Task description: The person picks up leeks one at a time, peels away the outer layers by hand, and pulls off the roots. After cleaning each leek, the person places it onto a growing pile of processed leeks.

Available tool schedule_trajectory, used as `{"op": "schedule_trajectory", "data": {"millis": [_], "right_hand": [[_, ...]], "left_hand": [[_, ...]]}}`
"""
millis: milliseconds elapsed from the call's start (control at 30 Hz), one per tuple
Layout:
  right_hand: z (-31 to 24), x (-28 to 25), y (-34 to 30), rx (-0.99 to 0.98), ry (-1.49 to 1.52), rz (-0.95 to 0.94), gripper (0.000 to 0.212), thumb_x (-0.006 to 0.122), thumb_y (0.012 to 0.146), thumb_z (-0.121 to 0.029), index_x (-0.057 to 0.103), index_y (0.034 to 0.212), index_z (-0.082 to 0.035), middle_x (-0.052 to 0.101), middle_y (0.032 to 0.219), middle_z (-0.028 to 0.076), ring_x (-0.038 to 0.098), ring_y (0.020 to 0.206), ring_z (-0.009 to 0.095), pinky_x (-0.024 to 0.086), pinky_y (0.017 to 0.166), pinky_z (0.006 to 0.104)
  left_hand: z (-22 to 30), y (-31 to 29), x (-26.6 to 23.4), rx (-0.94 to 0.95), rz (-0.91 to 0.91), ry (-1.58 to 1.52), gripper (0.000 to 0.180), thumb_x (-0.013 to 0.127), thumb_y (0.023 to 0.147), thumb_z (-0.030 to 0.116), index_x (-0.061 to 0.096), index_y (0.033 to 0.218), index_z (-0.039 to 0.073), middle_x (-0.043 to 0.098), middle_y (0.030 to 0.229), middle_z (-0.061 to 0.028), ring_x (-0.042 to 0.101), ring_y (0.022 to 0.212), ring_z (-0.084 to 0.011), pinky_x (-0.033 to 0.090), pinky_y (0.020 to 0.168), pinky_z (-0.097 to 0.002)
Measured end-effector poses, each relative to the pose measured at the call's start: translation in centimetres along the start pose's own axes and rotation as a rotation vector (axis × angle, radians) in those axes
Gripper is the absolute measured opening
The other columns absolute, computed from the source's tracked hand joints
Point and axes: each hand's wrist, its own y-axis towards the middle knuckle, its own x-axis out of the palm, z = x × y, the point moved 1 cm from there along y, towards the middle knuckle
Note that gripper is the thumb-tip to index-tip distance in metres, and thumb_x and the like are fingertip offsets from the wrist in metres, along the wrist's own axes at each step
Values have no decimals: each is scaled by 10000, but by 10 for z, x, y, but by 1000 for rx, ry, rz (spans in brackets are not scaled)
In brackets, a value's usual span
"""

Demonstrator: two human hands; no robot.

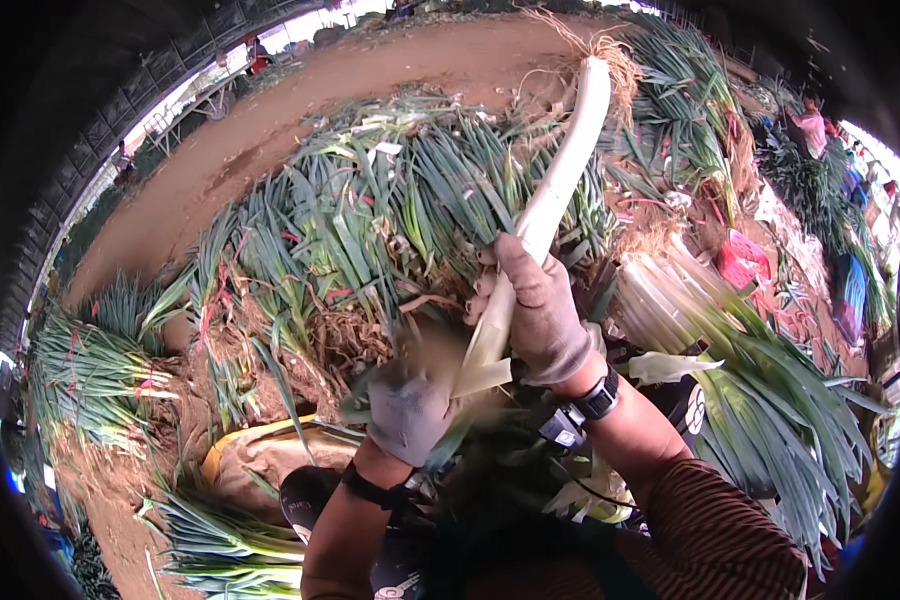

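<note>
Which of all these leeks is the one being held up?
The long white leek, roots pointing away, gripped by the gloved right hand; the others lie in heaps.

Outdoor farm sorting site, on bare soil. Heaps of green onions [390,210] with long green leaves fill the centre, tangled with dry roots and trimmings. At 3 o'clock, a cleaned bundle [730,350] with white stalks lies in a row. At 9 o'clock, more tied bunches [90,375] rest on the ground. From 10 to 12 o'clock runs a brown dirt strip [300,95]; a dark mesh netting [110,80] curves overhead.
</note>
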Motion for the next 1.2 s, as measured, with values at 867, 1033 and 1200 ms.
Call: {"op": "schedule_trajectory", "data": {"millis": [867,1033,1200], "right_hand": [[10,32,12,89,-1,-29,473,657,905,-468,546,1054,-32,659,880,92,638,702,188,549,610,314],[11,17,33,-19,-5,14,458,706,878,-436,518,1022,-45,590,800,64,638,707,198,558,639,343],[-5,16,36,-96,-82,-36,483,678,893,-456,517,1067,-35,621,852,91,661,749,209,568,665,343]], "left_hand": [[-109,-44,60,-1316,735,-1629,281,545,976,372,540,779,172,429,610,64,470,537,-97,447,502,-299],[-180,-104,23,-1010,364,-329,602,706,860,369,561,1236,-77,651,1119,-177,618,1050,-265,478,899,-317],[-56,-29,10,-386,-78,-693,663,802,724,79,526,1322,-2,616,1231,-110,578,1097,-229,462,962,-331]]}}
